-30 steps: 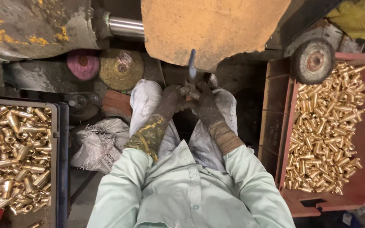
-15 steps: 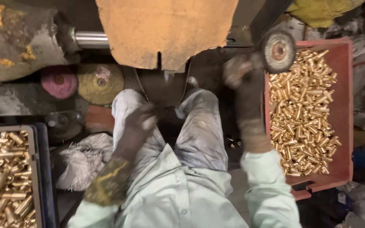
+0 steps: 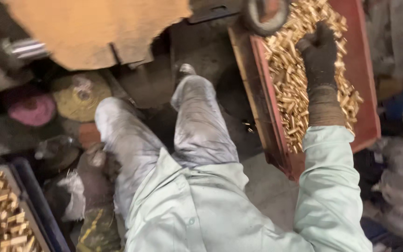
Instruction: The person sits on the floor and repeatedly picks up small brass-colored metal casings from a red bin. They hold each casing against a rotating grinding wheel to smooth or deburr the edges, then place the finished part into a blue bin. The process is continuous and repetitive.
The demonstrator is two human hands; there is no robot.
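My right hand [image 3: 320,51], in a dark glove, lies on a heap of small brass pieces [image 3: 285,88] in a red tray [image 3: 257,93] at the right. Its fingers are bent down into the heap, and whether they grip anything is hidden. My left hand [image 3: 98,161], also gloved and blurred, hangs low beside my left thigh. It is near a dark blue tray [image 3: 33,196] that holds more brass pieces [image 3: 1,214]. I cannot tell what the left hand holds.
A large orange-brown machine cover [image 3: 94,28] stands ahead, with a metal shaft [image 3: 26,46] at its left. A small wheel [image 3: 264,14] sits by the red tray's far corner. Pink [image 3: 29,107] and yellow [image 3: 78,93] buffing discs and a white bag [image 3: 73,196] lie at the left.
Both hands have left the spot under the machine cover. The right hand has swung right and landed on the brass in the red tray. The left hand has dropped down and left.
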